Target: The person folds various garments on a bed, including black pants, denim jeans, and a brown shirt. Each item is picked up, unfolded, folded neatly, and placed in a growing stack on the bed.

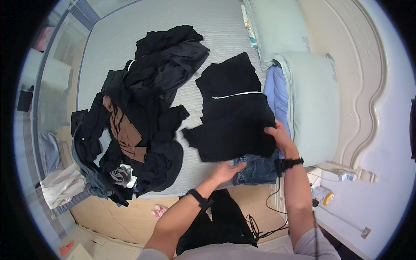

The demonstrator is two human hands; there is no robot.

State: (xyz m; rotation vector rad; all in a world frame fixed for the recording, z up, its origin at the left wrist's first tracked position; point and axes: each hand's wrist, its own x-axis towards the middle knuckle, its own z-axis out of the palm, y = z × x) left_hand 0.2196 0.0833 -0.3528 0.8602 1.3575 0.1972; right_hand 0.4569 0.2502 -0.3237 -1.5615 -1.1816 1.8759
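A black garment with a short sleeve (234, 130) lies spread in front of me, above folded blue jeans (255, 169). My right hand (281, 136) grips its right edge between thumb and fingers. At its lower edge is my left hand (227, 171), thumb apart, with the fingers partly hidden; whether it holds the cloth is unclear. Another black cloth (230, 73) with a white strip along its near edge lies just beyond. To the left is a large heap of dark clothes (139, 107), with a brown garment (125, 130) and a rolled grey cloth (121, 176) on it.
The clothes rest on a bed with a pale quilted cover (224, 19). Pale green pillows (312, 107) and a folded blue cloth (276, 94) line the headboard (351, 65) side. A black cable (269, 208) hangs near my right forearm. A white cloth (63, 185) drapes over the left corner.
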